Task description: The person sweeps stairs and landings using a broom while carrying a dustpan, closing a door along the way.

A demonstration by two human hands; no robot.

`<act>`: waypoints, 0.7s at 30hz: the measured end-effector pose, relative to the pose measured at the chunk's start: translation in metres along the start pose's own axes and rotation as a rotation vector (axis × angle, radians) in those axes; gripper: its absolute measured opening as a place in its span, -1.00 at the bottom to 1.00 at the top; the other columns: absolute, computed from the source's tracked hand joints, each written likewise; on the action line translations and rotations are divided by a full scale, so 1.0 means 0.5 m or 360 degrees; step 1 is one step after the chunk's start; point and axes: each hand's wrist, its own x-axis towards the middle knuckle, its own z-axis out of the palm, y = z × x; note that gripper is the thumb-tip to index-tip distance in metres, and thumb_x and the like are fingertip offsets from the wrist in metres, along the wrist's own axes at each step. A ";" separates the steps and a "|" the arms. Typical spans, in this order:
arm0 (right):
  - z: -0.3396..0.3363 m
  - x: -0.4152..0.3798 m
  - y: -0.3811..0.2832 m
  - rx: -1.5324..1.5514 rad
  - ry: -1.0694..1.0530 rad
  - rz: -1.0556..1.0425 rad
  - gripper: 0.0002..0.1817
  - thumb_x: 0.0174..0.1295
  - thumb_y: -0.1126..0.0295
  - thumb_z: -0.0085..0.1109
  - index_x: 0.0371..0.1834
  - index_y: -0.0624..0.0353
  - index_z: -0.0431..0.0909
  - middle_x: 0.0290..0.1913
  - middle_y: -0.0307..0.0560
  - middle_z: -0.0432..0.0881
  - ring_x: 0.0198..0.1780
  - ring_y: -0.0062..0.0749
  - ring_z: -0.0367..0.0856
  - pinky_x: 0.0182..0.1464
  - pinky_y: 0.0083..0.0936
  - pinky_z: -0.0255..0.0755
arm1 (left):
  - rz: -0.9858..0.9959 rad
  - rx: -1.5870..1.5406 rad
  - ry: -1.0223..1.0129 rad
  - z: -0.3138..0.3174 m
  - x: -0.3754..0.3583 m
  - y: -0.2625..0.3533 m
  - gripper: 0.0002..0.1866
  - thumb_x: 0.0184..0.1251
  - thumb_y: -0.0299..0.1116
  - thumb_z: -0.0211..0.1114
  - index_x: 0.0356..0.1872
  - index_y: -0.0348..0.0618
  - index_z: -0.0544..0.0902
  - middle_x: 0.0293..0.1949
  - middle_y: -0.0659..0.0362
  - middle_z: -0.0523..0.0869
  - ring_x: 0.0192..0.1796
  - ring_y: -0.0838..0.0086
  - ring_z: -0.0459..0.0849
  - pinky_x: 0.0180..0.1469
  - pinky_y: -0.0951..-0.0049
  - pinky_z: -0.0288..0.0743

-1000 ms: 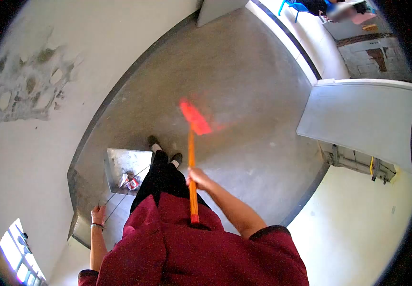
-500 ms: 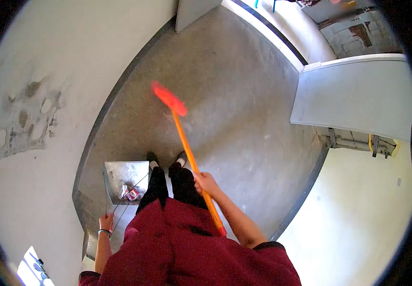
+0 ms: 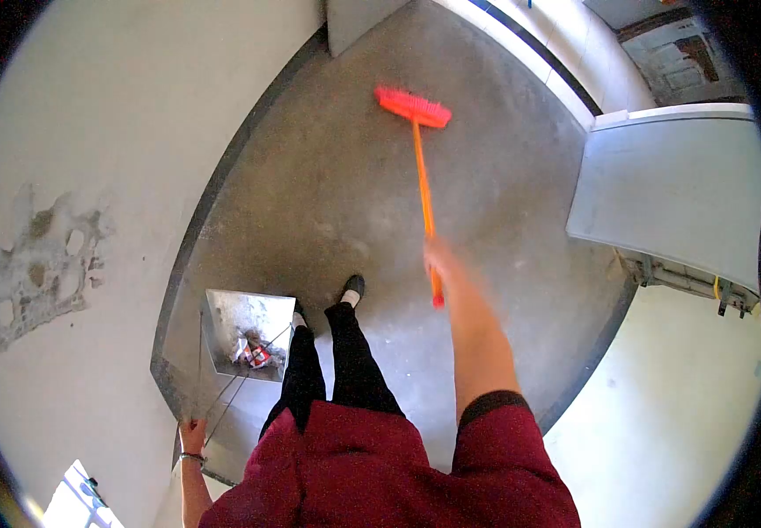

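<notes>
My right hand [image 3: 439, 255], slightly blurred, is wrapped round the orange handle of a broom [image 3: 424, 189] near its lower end. The red-pink broom head [image 3: 413, 107] is stretched out far ahead over the grey floor. Down at the left, my left hand [image 3: 192, 436] grips the thin wire handle of a metal dustpan [image 3: 262, 310]. Crumpled red and white wrappers and dark dirt [image 3: 251, 352] lie in the pan, which sits beside my left leg.
A stained white wall [image 3: 37, 255] curves along the left. At the right stands a pale panel [image 3: 671, 185] with pipes [image 3: 688, 280] below it. A raised white sill [image 3: 521, 44] edges the floor at the upper right. My shoe [image 3: 354, 286] is stepped forward on the concrete floor [image 3: 504, 202].
My right arm has reached forward, carrying the broom head away from me and to the right. One foot has stepped ahead. The dustpan stays beside my left leg in my left hand.
</notes>
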 end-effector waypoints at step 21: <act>-0.127 -0.710 0.285 -0.0243 0.0095 0.0666 -0.53 0.03 0.02 -0.25 -0.74 0.22 0.33 -0.80 -0.11 0.39 -0.78 -0.42 0.38 -0.66 -0.53 0.28 | 0.0004 0.0317 -0.0289 0.033 -0.076 0.224 -0.71 -0.14 -0.19 0.20 -0.72 -0.20 0.41 -0.79 0.30 0.35 -0.72 0.64 0.29 -0.69 0.60 0.16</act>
